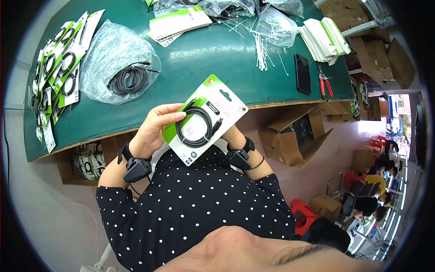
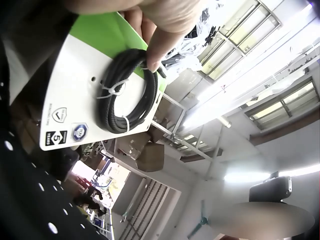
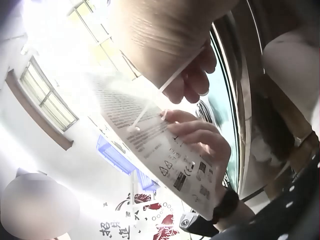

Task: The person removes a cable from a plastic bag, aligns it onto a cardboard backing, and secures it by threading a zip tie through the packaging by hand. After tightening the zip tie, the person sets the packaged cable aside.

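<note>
A white and green packaging card (image 1: 226, 106) with a coiled black USB cable (image 1: 195, 144) tied to its front is held up before the chest. My left hand (image 1: 154, 124) grips the card's left edge, thumb on the front near the coil and fingers behind. White ties (image 2: 114, 89) bind the coil to the card in the left wrist view. My right hand (image 3: 165, 45) is behind the card, mostly hidden in the head view. Its curled fingers hold a white cable tie (image 3: 168, 83) that runs to a small hole in the card's printed back.
A pile of carded cables (image 1: 59, 68) lies at the table's left. Beside it, loose black cables (image 1: 129, 79) lie on a plastic bag (image 1: 106, 54). White cable ties (image 1: 262, 52), stacked cards (image 1: 321, 41), a phone (image 1: 302, 73) and red-handled pliers (image 1: 325, 86) lie rightward.
</note>
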Action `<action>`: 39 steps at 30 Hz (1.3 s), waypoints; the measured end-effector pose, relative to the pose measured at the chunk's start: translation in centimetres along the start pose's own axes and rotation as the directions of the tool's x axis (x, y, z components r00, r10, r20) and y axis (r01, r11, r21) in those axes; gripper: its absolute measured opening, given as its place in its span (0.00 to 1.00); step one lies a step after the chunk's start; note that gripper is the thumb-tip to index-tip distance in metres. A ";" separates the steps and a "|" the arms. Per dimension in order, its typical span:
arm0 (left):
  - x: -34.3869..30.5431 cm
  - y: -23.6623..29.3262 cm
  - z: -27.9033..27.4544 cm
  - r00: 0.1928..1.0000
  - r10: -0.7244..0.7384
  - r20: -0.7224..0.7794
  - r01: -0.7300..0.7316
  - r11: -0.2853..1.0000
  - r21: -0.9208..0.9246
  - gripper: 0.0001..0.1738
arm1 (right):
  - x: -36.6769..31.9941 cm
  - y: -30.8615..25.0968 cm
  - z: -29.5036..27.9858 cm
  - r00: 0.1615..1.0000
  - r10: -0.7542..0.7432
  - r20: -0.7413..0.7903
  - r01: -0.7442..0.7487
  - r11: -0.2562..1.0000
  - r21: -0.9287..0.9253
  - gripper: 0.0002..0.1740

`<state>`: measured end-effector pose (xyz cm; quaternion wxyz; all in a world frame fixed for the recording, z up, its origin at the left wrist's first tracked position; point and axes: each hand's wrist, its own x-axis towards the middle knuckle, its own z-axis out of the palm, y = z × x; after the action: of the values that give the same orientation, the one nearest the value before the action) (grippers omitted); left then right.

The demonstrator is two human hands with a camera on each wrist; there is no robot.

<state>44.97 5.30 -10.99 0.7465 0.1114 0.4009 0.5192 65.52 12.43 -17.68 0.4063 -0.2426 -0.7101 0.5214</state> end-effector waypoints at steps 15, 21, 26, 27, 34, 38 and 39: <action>1.2 0.3 2.0 0.906 0.418 -0.060 -0.400 0.895 0.199 0.21 | 3.8 -6.4 0.3 0.919 0.390 -0.065 -0.322 0.834 0.448 0.10; 1.2 0.0 1.9 0.910 0.413 -0.038 -0.393 0.888 0.238 0.23 | 4.3 -5.9 0.4 0.920 0.384 -0.082 -0.312 0.841 0.443 0.13; 1.6 -0.5 1.2 0.897 0.441 -0.035 -0.421 0.875 0.240 0.25 | 5.0 -4.5 0.5 0.925 0.375 -0.062 -0.309 0.838 0.450 0.14; 1.6 -0.7 1.1 0.891 0.453 -0.032 -0.427 0.860 0.280 0.25 | 5.2 -4.5 0.4 0.922 0.380 -0.067 -0.312 0.836 0.452 0.14; 1.7 -0.9 0.9 0.906 0.419 -0.050 -0.389 0.875 0.287 0.25 | 6.6 -4.6 -0.2 0.909 0.405 -0.094 -0.393 0.911 0.127 0.17; 2.0 -0.4 1.1 0.906 0.415 -0.088 -0.390 0.897 0.208 0.24 | 6.4 -4.1 0.1 0.907 0.394 -0.146 -0.346 0.898 0.272 0.19; 2.1 -0.3 1.1 0.894 0.438 -0.101 -0.415 0.890 0.188 0.23 | 6.1 -3.5 0.3 0.908 0.393 -0.144 -0.346 0.898 0.272 0.19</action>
<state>46.22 7.28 -11.46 0.5725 0.2202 0.4588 0.6428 62.23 15.77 -12.43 0.3934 -0.3722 -0.5391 0.6450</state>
